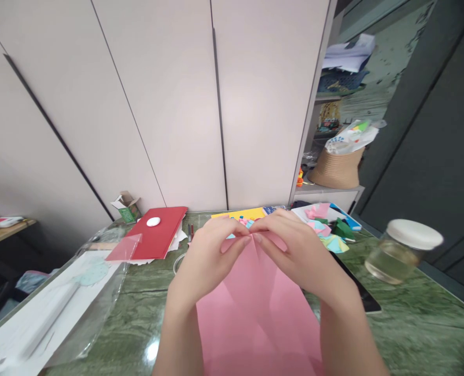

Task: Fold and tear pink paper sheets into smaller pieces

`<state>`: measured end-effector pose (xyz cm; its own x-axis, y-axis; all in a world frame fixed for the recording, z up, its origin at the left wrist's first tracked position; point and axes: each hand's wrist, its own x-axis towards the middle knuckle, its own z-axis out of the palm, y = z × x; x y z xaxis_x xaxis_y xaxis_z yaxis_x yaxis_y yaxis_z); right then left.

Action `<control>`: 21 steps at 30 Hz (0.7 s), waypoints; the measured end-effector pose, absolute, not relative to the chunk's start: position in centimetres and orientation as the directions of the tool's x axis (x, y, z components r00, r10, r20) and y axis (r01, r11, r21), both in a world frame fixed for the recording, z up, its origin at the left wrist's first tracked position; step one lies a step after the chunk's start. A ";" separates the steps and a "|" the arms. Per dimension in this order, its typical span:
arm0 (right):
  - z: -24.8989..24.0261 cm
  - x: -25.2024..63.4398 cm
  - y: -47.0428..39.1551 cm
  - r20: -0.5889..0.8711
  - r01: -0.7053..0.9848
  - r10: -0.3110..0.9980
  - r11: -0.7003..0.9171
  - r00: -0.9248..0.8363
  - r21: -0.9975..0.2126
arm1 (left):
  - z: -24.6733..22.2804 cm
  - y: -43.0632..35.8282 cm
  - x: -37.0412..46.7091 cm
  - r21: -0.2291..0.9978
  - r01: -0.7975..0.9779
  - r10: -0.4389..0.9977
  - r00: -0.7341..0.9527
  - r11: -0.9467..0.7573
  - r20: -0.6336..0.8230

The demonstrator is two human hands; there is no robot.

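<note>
A large sheet of pink paper (255,318) fills the lower middle of the view, its near end cut off by the frame. Both hands pinch its far edge, close together, and creases run down from that spot. My left hand (214,250) holds the edge between thumb and fingers. My right hand (290,248) does the same just beside it, thumb tips almost touching. Behind the hands, small colourful paper pieces (241,221) show in part; the hands hide the rest.
At left lie a red folder (157,235) with a white round object (153,222), a clear plastic sleeve (102,308) and a green box (129,209). At right stand a lidded jar (402,250), a dark tablet-like slab (363,292) and folded coloured papers (333,235) on the green marbled table (145,308).
</note>
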<state>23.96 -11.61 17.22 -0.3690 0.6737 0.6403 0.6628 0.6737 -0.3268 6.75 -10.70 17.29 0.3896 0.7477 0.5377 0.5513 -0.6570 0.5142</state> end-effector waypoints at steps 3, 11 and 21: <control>17.2 24.0 -11.7 0.647 0.653 0.666 0.682 -0.371 -0.328 | 17.3 -10.9 6.7 0.502 0.561 0.745 0.386 -0.658 0.545; 17.2 23.9 -12.0 0.632 0.673 0.675 0.672 -0.382 -0.311 | 17.3 -11.2 6.6 0.466 0.562 0.717 0.397 -0.684 0.574; 17.1 23.7 -12.2 0.654 0.668 0.660 0.678 -0.370 -0.307 | 17.4 -11.6 7.0 0.401 0.536 0.638 0.389 -0.743 0.664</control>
